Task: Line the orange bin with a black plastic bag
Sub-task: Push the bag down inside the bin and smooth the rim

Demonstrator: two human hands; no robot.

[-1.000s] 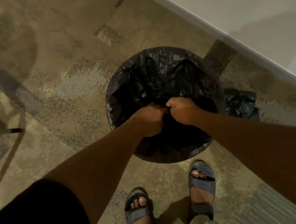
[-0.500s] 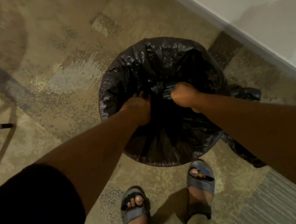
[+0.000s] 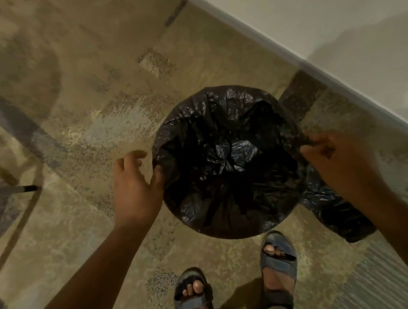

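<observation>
The black plastic bag (image 3: 223, 131) is draped over the round bin, covering its rim and sides, so no orange shows. The bag's crumpled bottom (image 3: 234, 155) sags inside the opening. My left hand (image 3: 134, 186) is at the bin's left rim with fingers spread, thumb touching the bag's edge. My right hand (image 3: 330, 153) is at the right rim, fingers curled and pinching the bag's edge. Both hands are motion-blurred.
A second crumpled black bag (image 3: 335, 214) lies on the carpet just right of the bin. A white wall and baseboard (image 3: 343, 79) run diagonally behind. A thin dark rod (image 3: 3, 191) pokes in from the left. My sandalled feet (image 3: 277, 269) stand just in front of the bin.
My hands left the middle of the bag's opening and moved apart to the left and right rim. The opening is now spread wide, showing the bag's bottom inside.
</observation>
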